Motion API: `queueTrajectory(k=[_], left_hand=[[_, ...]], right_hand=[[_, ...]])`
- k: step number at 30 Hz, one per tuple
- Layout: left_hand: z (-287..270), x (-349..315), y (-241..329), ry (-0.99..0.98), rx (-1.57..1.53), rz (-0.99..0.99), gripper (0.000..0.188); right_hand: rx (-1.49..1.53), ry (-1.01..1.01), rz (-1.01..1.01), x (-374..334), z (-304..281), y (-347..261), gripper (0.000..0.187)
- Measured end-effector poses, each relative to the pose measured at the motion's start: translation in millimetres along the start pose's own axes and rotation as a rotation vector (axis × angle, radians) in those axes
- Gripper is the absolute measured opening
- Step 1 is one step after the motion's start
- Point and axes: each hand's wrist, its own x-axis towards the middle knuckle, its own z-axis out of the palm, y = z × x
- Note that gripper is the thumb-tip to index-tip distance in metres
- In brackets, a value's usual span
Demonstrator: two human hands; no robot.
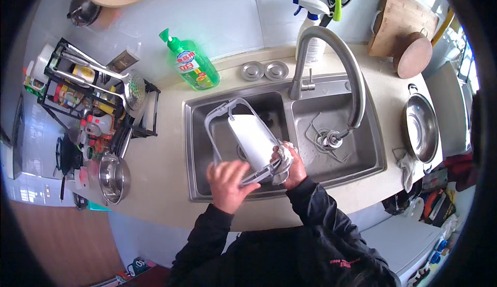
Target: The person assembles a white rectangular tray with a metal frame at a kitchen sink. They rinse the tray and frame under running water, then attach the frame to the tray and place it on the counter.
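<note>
Over the left sink basin (192, 170) is a light grey plastic frame (209, 126), tilted, with a curved white panel (252, 138) across it. My right hand (295, 172) is closed on a crumpled greyish-white cloth (283, 163), pressed against the frame's near right corner. My left hand (228, 183) is slightly blurred by the frame's near left edge, fingers apart and thumb pointing along the rim. Whether its thumb touches the frame I cannot tell. What the frame belongs to is not clear.
A tall curved faucet (357, 90) arches over the right basin (362, 160). Behind the sink stand a green pump bottle (194, 67) and a white spray bottle (310, 43). A utensil-and-spice rack (150, 105) and a steel pot (115, 179) are left; a steel pan (420, 127) is right.
</note>
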Motion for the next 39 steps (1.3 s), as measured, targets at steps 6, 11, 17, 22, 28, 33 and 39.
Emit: queueTrajectory(k=[6,11,17,22,28,33,39], left_hand=[[26,-7,15,0.112,-1.166,-1.14,0.032],[43,-5,21,0.248,-1.628,-1.252,0.021],[32,-9,8,0.034,-1.203,-1.177,0.014],[17,-7,-6,-0.101,-0.946,-0.986,0.011],[20,13,-8,0.37,-1.161,-1.066,0.027],[50,1,21,0.731,-1.134,-1.09,0.048],[37,-23,-16,0.481,-1.246,-1.073,0.043]], right_hand=[[0.148,0.056,-0.021,-1,-7,4,0.017],[-0.079,0.065,-0.01,-4,-12,-2,0.012],[-0.307,0.074,0.051,-8,-3,-19,0.016],[-0.396,0.042,0.03,18,16,-31,0.024],[-0.536,0.205,-0.196,2,42,10,0.037],[-0.353,0.278,-0.217,-16,43,64,0.023],[-0.423,0.344,-0.245,36,24,35,0.014]])
